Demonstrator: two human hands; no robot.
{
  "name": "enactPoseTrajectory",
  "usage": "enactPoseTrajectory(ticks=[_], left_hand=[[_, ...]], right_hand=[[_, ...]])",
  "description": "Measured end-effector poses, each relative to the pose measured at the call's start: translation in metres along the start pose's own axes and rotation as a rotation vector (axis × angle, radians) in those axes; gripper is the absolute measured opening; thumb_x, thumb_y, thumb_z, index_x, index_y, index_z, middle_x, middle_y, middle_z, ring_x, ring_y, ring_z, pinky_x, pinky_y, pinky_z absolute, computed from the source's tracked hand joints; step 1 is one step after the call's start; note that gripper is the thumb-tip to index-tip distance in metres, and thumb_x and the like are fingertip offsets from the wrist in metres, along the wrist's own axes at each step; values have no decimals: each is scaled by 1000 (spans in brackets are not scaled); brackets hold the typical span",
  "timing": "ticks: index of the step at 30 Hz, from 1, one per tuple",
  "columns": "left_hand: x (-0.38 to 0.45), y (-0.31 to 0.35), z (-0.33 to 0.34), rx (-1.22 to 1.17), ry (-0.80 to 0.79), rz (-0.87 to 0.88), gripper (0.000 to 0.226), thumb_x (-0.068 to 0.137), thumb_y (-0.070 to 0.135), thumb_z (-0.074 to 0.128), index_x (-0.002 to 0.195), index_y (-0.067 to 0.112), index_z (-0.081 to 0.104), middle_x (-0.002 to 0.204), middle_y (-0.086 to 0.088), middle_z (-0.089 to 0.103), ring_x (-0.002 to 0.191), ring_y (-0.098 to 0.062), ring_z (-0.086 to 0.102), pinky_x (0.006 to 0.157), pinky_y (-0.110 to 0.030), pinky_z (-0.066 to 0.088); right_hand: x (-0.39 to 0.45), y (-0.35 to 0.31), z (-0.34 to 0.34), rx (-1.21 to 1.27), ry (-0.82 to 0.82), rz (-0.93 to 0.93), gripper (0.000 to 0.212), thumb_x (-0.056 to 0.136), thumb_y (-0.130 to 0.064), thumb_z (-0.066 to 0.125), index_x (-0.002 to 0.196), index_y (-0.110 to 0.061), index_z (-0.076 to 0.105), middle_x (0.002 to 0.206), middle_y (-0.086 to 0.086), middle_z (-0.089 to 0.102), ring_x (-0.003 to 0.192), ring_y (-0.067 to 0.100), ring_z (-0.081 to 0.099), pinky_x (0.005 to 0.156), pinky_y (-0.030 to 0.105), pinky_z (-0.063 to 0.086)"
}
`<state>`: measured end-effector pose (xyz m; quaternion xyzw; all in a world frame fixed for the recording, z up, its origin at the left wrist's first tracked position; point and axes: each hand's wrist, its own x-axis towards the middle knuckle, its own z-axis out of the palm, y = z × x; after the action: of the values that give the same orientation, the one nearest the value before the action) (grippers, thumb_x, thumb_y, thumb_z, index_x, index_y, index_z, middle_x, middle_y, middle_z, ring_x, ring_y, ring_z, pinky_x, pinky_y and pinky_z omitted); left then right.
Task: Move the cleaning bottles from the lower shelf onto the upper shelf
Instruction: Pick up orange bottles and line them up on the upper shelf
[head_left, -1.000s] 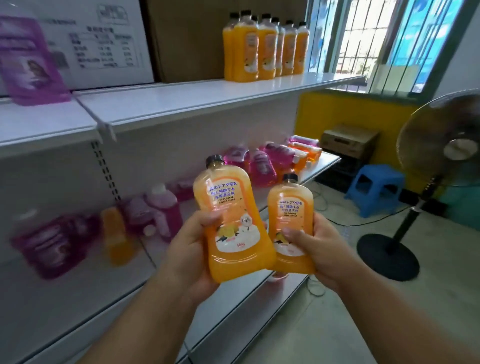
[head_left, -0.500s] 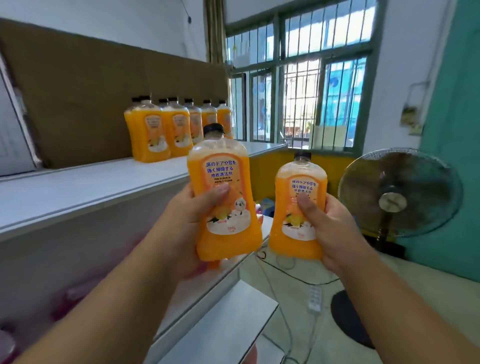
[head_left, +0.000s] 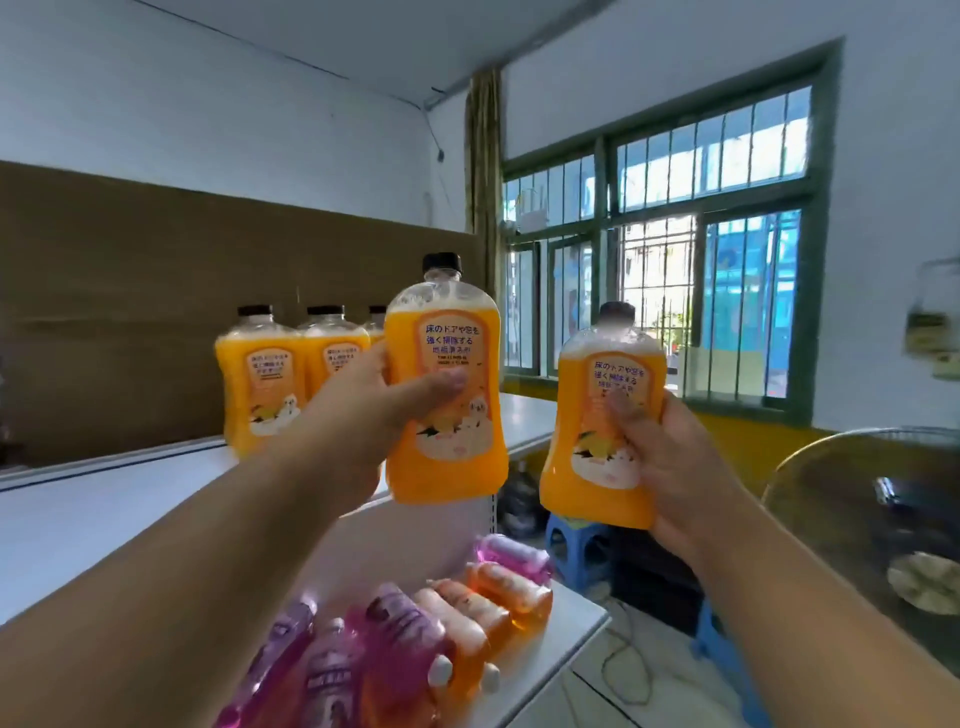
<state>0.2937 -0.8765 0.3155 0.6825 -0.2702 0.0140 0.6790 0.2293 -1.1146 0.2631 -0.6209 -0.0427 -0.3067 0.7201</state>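
Hands both full: your left hand (head_left: 358, 415) is gripping one orange bottle (head_left: 445, 395), your right hand (head_left: 670, 467) gripping another orange bottle (head_left: 602, 431), both upright above the upper shelf (head_left: 104, 509).

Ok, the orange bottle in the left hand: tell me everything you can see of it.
The orange bottle in the left hand is clear plastic, flat-sided with rounded shoulders, holding orange liquid topped by foam, and closed by a black cap. Its front label carries blue Japanese text above a small white cartoon figure. It is upright, tilted slightly, held in the air in front of the upper shelf. The left hand grips its left side, thumb across the label. Nothing else touches it.
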Motion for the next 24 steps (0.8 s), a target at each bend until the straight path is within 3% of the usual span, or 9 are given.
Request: enactPoseTrajectory(ticks=[3, 4, 7, 10, 13, 17, 22, 24], left_hand=[[34, 0, 10, 91, 90, 2, 55, 54, 46, 81, 105, 32, 65, 87, 14, 78, 79, -9, 75, 56, -26, 58], [45, -2, 12, 115, 117, 0, 55, 55, 45, 82, 105, 32, 65, 88, 14, 78, 78, -8, 75, 53, -24, 56], [77, -14, 18, 143, 206, -17, 61, 54, 33, 86, 109, 30, 62, 89, 11, 78, 82, -12, 76, 57, -27, 59], [106, -33, 24, 148, 309, -78, 75, 53, 16, 88, 120, 24, 56, 97, 2, 78, 96, -23, 74, 73, -37, 59], [127, -50, 26, 184, 364, -133, 72, 53, 16, 86, 120, 20, 58, 97, 1, 78, 98, -21, 71, 66, -29, 51], [152, -57, 18, 310, 376, -168, 58, 70, 10, 86, 119, 24, 59, 103, 0, 75, 98, -19, 69, 62, -27, 50], [163, -53, 9, 554, 405, -108, 90, 70, 11, 88, 143, 30, 37, 111, 4, 63, 94, -17, 69, 60, -26, 60], [166, -46, 7, 726, 396, -40, 102, 69, 22, 91, 149, 36, 29, 126, 4, 58, 102, -21, 68, 73, -35, 63]], right_hand=[[53, 8, -2, 36, -119, -16, 50, 78, -49, 67, 121, -26, 58, 103, 3, 76, 90, 28, 75, 65, 45, 61], [70, 11, -2, 27, -157, -23, 51, 78, -51, 65, 122, -26, 57, 103, 2, 76, 89, 27, 75, 65, 45, 61], [119, 22, 0, -24, -267, -49, 55, 75, -59, 63, 121, -30, 54, 104, -1, 75, 87, 21, 76, 64, 40, 62], [162, 34, 3, -98, -334, -57, 56, 69, -67, 63, 115, -38, 51, 105, -5, 72, 82, 13, 75, 61, 35, 61], [194, 52, 8, -137, -379, -51, 52, 67, -67, 67, 109, -42, 51, 100, -10, 72, 78, 9, 74, 61, 34, 61], [223, 72, 13, -134, -439, -58, 55, 60, -70, 72, 105, -45, 52, 91, -20, 72, 79, 5, 74, 56, 30, 59], [242, 94, 17, -81, -492, -27, 58, 61, -61, 80, 109, -41, 54, 93, -18, 73, 83, 9, 74, 59, 32, 60], [249, 99, 18, -48, -514, -9, 58, 65, -50, 83, 113, -36, 54, 95, -13, 74, 86, 12, 74, 61, 33, 61]])
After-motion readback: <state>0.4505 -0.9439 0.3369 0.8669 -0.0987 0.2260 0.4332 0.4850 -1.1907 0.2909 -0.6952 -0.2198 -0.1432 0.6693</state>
